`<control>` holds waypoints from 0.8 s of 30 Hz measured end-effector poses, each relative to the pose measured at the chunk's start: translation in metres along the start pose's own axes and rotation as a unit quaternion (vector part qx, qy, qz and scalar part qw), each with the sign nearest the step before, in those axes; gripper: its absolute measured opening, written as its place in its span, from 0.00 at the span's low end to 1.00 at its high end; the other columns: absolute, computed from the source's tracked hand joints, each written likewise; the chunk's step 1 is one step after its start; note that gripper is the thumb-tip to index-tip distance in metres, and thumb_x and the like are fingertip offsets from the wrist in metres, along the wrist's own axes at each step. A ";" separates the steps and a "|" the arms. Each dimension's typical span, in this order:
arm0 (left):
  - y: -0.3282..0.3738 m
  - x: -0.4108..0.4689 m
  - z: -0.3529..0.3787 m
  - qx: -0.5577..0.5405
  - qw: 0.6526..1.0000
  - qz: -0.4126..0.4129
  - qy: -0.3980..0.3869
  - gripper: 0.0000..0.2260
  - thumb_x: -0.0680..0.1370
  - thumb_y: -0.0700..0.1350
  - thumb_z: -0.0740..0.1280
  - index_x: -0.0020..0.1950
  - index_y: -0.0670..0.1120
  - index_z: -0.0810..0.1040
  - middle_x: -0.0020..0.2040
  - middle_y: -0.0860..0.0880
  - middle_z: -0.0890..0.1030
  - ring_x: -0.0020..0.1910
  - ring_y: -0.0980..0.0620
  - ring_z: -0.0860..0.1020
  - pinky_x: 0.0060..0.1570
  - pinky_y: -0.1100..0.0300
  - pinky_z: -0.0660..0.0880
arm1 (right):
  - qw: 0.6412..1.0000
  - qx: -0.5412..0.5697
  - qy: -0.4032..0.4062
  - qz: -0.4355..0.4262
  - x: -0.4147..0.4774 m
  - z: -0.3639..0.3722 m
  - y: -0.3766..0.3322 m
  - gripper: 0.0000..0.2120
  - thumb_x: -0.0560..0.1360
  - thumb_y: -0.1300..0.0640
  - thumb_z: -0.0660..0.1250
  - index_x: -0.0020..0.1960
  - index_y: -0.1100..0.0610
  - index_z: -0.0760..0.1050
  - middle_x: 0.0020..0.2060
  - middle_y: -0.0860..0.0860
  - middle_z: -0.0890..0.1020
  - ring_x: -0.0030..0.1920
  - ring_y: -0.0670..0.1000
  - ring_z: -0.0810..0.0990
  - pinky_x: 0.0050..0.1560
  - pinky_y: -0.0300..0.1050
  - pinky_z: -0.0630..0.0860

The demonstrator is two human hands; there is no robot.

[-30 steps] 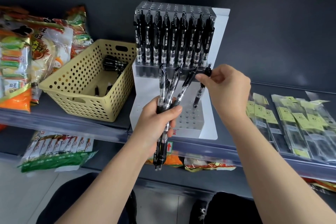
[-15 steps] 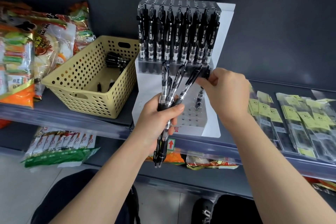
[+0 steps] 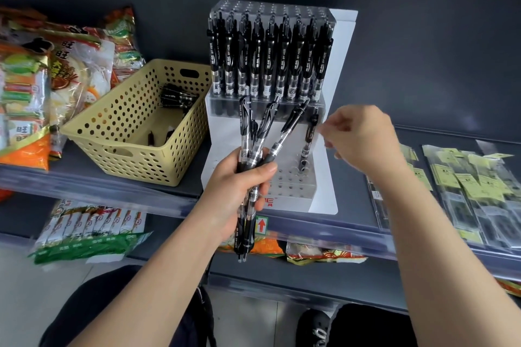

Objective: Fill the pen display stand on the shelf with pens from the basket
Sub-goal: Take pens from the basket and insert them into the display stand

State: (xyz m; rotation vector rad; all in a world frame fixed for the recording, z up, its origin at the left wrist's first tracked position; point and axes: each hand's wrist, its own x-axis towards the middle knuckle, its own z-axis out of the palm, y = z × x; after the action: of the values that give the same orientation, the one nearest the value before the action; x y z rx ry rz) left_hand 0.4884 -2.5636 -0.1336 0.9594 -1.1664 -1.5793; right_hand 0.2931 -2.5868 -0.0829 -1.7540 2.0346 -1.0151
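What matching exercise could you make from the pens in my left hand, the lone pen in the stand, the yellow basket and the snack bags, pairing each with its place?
Things
1. bundle of pens
2. lone pen
3. yellow basket
4. snack bags

Places
A. standing in the lower tier of the display stand
B. on the shelf, just left of the display stand
C. gripped in the left hand
D. at the far left end of the shelf

Pairs: 1-C, 2-A, 3-B, 4-D.
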 end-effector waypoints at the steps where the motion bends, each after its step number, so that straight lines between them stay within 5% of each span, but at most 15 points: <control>1: 0.001 0.000 0.001 -0.009 1.000 -0.002 -0.005 0.05 0.70 0.40 0.71 0.43 0.46 0.76 0.31 0.47 0.74 0.28 0.51 0.71 0.26 0.59 0.66 | 0.998 0.068 -0.012 0.012 -0.002 -0.005 -0.004 0.10 0.76 0.53 0.67 0.38 0.55 0.79 0.29 0.49 0.82 0.26 0.48 0.78 0.31 0.41 0.75; 4: 0.002 -0.001 0.004 -0.035 0.999 -0.008 -0.017 0.08 0.66 0.41 0.72 0.43 0.47 0.76 0.31 0.48 0.74 0.29 0.51 0.71 0.26 0.59 0.65 | 0.963 0.249 -0.099 0.039 -0.010 -0.006 -0.020 0.11 0.77 0.53 0.66 0.41 0.59 0.80 0.30 0.51 0.83 0.23 0.48 0.74 0.21 0.36 0.66; 8: -0.003 -0.001 0.004 0.006 1.000 -0.004 -0.022 0.08 0.66 0.41 0.74 0.39 0.52 0.78 0.30 0.48 0.74 0.29 0.48 0.70 0.30 0.56 0.63 | 0.940 0.320 -0.107 0.058 -0.015 0.001 -0.026 0.07 0.71 0.56 0.74 0.37 0.58 0.79 0.31 0.53 0.83 0.25 0.48 0.76 0.22 0.35 0.67; 14: -0.004 -0.001 0.010 0.041 0.999 0.010 -0.027 0.11 0.68 0.38 0.75 0.42 0.47 0.74 0.29 0.51 0.75 0.28 0.50 0.69 0.27 0.57 0.64 | 0.937 0.332 -0.084 0.071 -0.015 0.003 -0.026 0.07 0.73 0.60 0.71 0.36 0.58 0.78 0.29 0.52 0.83 0.26 0.48 0.78 0.23 0.34 0.68; 20: -0.002 -0.002 0.012 -0.037 0.999 -0.015 -0.029 0.11 0.67 0.45 0.72 0.46 0.44 0.76 0.35 0.46 0.78 0.28 0.51 0.71 0.24 0.61 0.65 | 0.917 0.379 -0.101 0.074 -0.015 0.000 -0.028 0.05 0.75 0.61 0.68 0.40 0.59 0.78 0.31 0.53 0.80 0.30 0.50 0.79 0.25 0.38 0.70; 24: -0.005 0.001 0.011 0.013 1.000 -0.002 0.003 0.10 0.69 0.41 0.74 0.46 0.44 0.76 0.34 0.45 0.76 0.27 0.49 0.71 0.25 0.60 0.64 | 0.941 0.331 -0.069 0.030 -0.017 0.004 -0.030 0.08 0.72 0.57 0.72 0.39 0.62 0.78 0.29 0.52 0.79 0.27 0.47 0.77 0.25 0.38 0.72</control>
State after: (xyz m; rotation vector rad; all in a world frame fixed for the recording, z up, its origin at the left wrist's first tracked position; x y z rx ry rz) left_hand 0.4772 -2.5611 -0.1358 0.9839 -1.1843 -1.5655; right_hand 0.3223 -2.5724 -0.0706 -1.3447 1.4085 -1.3154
